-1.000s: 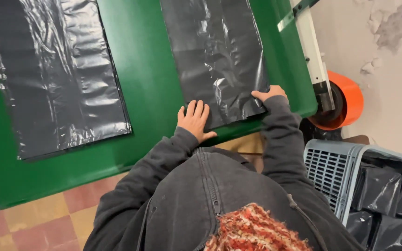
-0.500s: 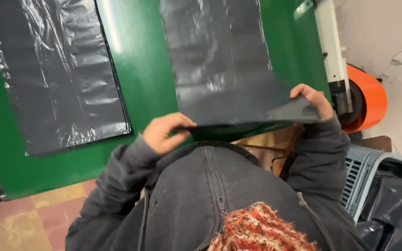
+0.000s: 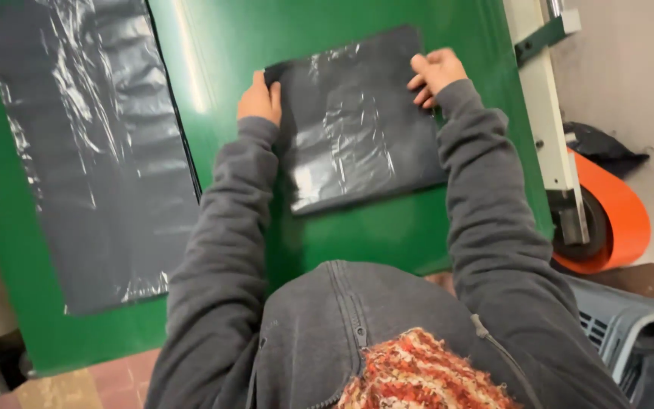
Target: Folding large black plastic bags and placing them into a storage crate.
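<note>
- Right now, both arms reach forward over the green table (image 3: 228, 45), grey sleeves stretched out.
- The left hand (image 3: 259, 98) pinches the far left corner of a folded black plastic bag (image 3: 357, 144), fingers curled on its edge.
- The right hand (image 3: 434, 72) holds the far right corner of the same bag, fingers bent over the top edge.
- The bag lies flat and doubled near the middle of the table, glossy and creased.
- A second, longer black plastic sheet (image 3: 100, 151) lies spread flat on the left side, well apart from the hands.
- An orange wheel (image 3: 615, 220) sits beside the table's right edge, and a grey crate (image 3: 630, 333) stands nearer the person.
</note>
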